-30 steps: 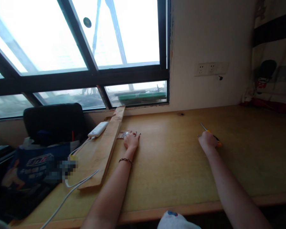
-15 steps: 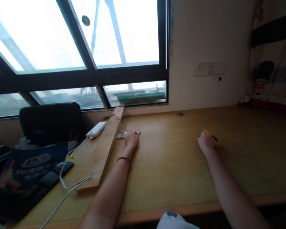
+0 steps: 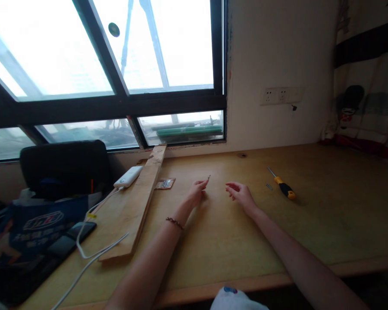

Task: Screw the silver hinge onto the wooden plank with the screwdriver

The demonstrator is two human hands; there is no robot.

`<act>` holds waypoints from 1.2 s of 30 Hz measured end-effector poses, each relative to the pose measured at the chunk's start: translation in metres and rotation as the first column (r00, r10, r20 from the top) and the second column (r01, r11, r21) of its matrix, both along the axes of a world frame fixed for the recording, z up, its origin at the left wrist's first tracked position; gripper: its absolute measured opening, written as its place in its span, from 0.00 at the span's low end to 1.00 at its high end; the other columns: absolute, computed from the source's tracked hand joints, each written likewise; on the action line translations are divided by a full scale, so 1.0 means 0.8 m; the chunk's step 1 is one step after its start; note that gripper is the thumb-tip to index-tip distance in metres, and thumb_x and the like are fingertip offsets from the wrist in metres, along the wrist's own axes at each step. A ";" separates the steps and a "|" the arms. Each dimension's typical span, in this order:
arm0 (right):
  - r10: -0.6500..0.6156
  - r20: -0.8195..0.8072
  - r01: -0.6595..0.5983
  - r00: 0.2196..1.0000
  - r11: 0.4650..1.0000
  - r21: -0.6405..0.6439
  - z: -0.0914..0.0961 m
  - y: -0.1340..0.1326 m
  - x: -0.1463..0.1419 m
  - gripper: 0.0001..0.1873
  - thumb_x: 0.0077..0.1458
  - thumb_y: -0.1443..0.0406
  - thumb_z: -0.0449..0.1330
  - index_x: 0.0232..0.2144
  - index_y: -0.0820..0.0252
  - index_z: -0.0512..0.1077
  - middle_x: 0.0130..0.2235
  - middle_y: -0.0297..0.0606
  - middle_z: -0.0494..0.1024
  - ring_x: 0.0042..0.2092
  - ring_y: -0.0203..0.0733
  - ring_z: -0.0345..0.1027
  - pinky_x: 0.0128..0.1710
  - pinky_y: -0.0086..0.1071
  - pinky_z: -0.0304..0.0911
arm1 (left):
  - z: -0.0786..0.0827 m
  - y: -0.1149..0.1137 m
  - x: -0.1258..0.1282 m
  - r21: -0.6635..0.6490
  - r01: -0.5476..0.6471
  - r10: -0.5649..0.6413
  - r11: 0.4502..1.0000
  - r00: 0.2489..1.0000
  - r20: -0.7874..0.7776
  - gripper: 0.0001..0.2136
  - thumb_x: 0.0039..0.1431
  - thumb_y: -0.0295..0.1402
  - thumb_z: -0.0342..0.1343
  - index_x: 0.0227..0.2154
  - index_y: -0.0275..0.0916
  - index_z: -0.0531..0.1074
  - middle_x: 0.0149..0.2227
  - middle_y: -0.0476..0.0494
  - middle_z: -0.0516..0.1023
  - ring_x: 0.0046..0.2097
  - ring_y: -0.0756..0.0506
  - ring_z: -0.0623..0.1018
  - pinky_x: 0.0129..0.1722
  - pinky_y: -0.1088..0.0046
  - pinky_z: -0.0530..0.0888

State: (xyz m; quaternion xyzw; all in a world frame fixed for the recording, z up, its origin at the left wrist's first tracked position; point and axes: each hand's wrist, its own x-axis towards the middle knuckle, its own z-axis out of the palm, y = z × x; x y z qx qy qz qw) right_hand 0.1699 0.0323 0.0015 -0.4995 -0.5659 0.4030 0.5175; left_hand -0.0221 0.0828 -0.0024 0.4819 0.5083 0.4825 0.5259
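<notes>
My left hand (image 3: 198,191) pinches a small metal screw (image 3: 208,177), tip pointing up, just above the table. To its right, my right hand (image 3: 241,196) has its fingers curved and apart, with nothing visible between them. A yellow and black screwdriver (image 3: 283,186) lies on the table beyond my right hand, its shaft toward the wall. Several small screws (image 3: 269,186) lie beside its handle. Left of my left hand, a metal hinge on a small piece of wood (image 3: 165,184) sits against the long wooden board (image 3: 141,198).
On the board's left side rests a white power bank (image 3: 128,177) with a white cable (image 3: 82,232). A dark phone (image 3: 84,227) and a blue bag (image 3: 45,224) are at the left. The table (image 3: 220,245) runs up to the wall, below the window and a socket strip (image 3: 281,95).
My right hand has let go of the screwdriver and moved left. My left hand has moved right, away from the hinge, with the screw in its fingers.
</notes>
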 end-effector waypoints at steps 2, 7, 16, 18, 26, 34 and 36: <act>0.032 -0.235 -0.045 0.972 0.998 -0.050 -0.002 -0.004 -0.009 0.21 0.40 0.56 0.62 0.36 0.64 0.72 0.33 0.40 0.75 0.25 0.33 0.66 0.22 0.27 0.61 | -0.003 -0.021 0.037 -0.063 0.196 -0.178 0.979 0.960 0.216 0.16 0.39 0.43 0.61 0.21 0.34 0.68 0.21 0.51 0.64 0.23 0.54 0.63 0.22 0.79 0.60; -0.049 -0.447 0.011 0.893 0.996 -0.087 -0.003 -0.007 -0.008 0.18 0.32 0.58 0.66 0.27 0.64 0.74 0.27 0.36 0.75 0.25 0.31 0.64 0.25 0.26 0.61 | -0.008 -0.055 0.080 -0.058 0.269 -0.238 0.961 0.918 0.316 0.18 0.36 0.43 0.63 0.25 0.32 0.71 0.22 0.50 0.65 0.22 0.56 0.62 0.20 0.80 0.57; -0.114 -0.402 0.075 0.909 0.991 -0.112 -0.006 -0.007 -0.011 0.16 0.32 0.60 0.67 0.27 0.65 0.75 0.25 0.36 0.75 0.23 0.30 0.62 0.24 0.26 0.61 | -0.006 -0.061 0.074 0.081 0.062 -0.070 0.995 0.993 0.098 0.20 0.38 0.46 0.61 0.28 0.31 0.75 0.17 0.52 0.63 0.20 0.56 0.59 0.20 0.78 0.54; -0.086 -0.349 0.058 0.933 0.994 -0.090 -0.006 -0.007 -0.011 0.17 0.33 0.59 0.66 0.27 0.65 0.76 0.25 0.37 0.76 0.24 0.31 0.63 0.23 0.26 0.61 | -0.005 -0.061 0.074 0.063 0.032 -0.042 0.997 0.986 0.160 0.20 0.37 0.45 0.62 0.28 0.31 0.75 0.18 0.51 0.65 0.20 0.56 0.60 0.20 0.78 0.55; -0.046 -0.238 0.041 0.970 0.999 -0.024 0.000 -0.010 -0.009 0.17 0.34 0.59 0.65 0.29 0.63 0.76 0.29 0.39 0.78 0.30 0.38 0.69 0.26 0.28 0.64 | -0.008 -0.058 0.071 0.020 0.087 -0.089 0.996 0.959 0.268 0.19 0.35 0.40 0.65 0.30 0.32 0.76 0.22 0.46 0.71 0.23 0.55 0.66 0.23 0.79 0.60; -0.154 -0.093 0.148 0.984 0.987 -0.066 -0.011 0.003 -0.001 0.17 0.34 0.59 0.64 0.28 0.65 0.76 0.27 0.41 0.78 0.27 0.39 0.70 0.28 0.31 0.65 | -0.004 -0.061 0.070 0.000 0.100 -0.095 0.995 0.953 0.287 0.20 0.41 0.36 0.63 0.38 0.33 0.69 0.33 0.38 0.77 0.26 0.52 0.74 0.25 0.78 0.67; -0.230 0.064 0.235 0.971 0.969 -0.075 -0.012 0.010 0.013 0.16 0.36 0.60 0.63 0.29 0.65 0.77 0.26 0.41 0.78 0.26 0.39 0.70 0.28 0.31 0.65 | -0.001 -0.063 0.072 -0.008 0.146 -0.139 0.989 0.953 0.269 0.22 0.43 0.37 0.62 0.41 0.34 0.66 0.37 0.36 0.77 0.26 0.52 0.74 0.25 0.78 0.69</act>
